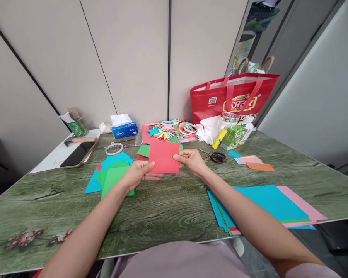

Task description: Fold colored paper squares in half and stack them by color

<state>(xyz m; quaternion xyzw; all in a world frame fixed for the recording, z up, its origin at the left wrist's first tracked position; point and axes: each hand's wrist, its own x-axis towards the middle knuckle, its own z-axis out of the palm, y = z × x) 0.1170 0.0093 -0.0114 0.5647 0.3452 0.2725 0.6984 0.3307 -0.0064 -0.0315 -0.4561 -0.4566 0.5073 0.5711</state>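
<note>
A red square of paper (164,156) is held just above the green wood-grain table (168,210), between both hands. My left hand (140,173) pinches its lower left corner, thumb on top. My right hand (191,159) grips its right edge with closed fingers. Green and blue paper squares (111,173) lie just left of my left hand. Black scissors (216,156) rest to the right of my right hand.
A stack of blue, pink and green sheets (272,204) lies at the near right. Folded paper stars (166,131), tape rings (114,148), a tissue box (124,129), a glue stick (219,139), a red bag (234,98) and a tablet (77,153) sit further back.
</note>
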